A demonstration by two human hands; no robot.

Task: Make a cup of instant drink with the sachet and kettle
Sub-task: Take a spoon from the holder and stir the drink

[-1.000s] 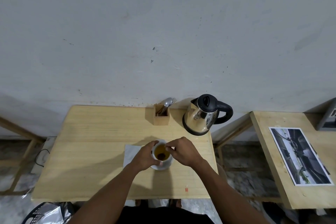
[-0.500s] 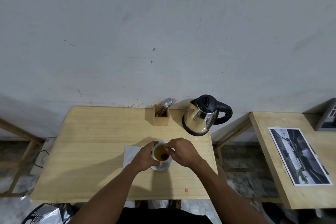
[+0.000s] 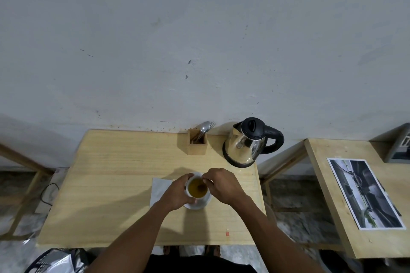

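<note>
A white cup [image 3: 190, 180] of yellow-brown drink stands on a white saucer [image 3: 200, 205] near the table's front middle. My left hand [image 3: 177, 193] is wrapped around the cup's left side. My right hand [image 3: 224, 185] pinches a thin item at the cup's right rim; its dark end, seemingly a spoon [image 3: 202, 187], sits in the drink, and my fingers hide its handle. The steel kettle [image 3: 244, 146] with black lid and handle stands at the back right, lid closed. No sachet can be made out.
A white napkin [image 3: 158, 188] lies left of the saucer on the wooden table [image 3: 111, 173]. A wooden cutlery holder [image 3: 197, 145] stands at the back beside the kettle. A second table [image 3: 321, 195] with a printed photo [image 3: 363, 193] is to the right. A small red scrap [image 3: 227, 233] lies near the front edge.
The dark end in the drink has shifted slightly right and away within the cup, and my right hand's fingers moved a little with it. My left hand stays on the cup.
</note>
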